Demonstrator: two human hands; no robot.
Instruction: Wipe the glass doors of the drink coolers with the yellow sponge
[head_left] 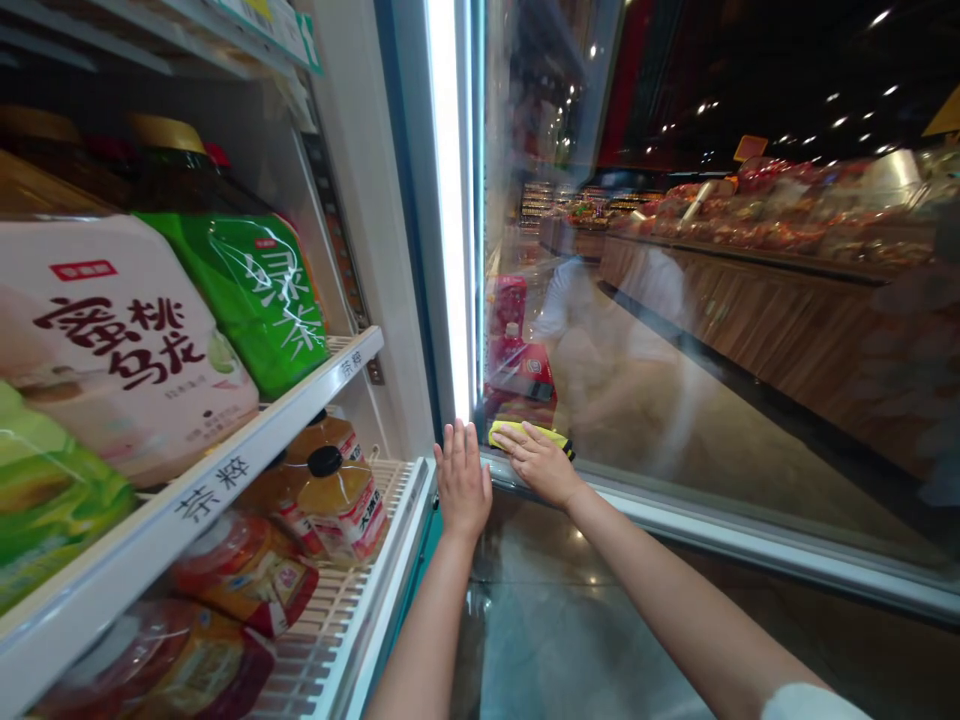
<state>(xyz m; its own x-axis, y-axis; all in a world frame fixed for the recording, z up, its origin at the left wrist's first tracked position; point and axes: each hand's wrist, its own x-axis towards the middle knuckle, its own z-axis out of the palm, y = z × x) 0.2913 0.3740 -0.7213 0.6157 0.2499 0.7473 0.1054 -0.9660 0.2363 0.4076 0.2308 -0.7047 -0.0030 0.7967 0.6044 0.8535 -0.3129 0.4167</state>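
My right hand (541,463) presses a yellow cloth (551,434) with a dark edge against the lower corner of a glass door (675,400). Its fingers lie over the cloth, near the door's bottom frame. Close by on the left, my left hand (462,480) rests flat with fingers stretched out, at the foot of the lit white strip (450,200) along the door's edge. Nothing shows in the left hand; its palm is hidden.
On the left, a cooler's upper shelf (300,410) holds large tea bottles, among them a green bottle (247,290). Juice bottles (341,500) stand on the wire rack below. Beyond the glass runs a wood-panelled display counter (765,340) with packaged goods. Grey floor (577,620) lies under the door.
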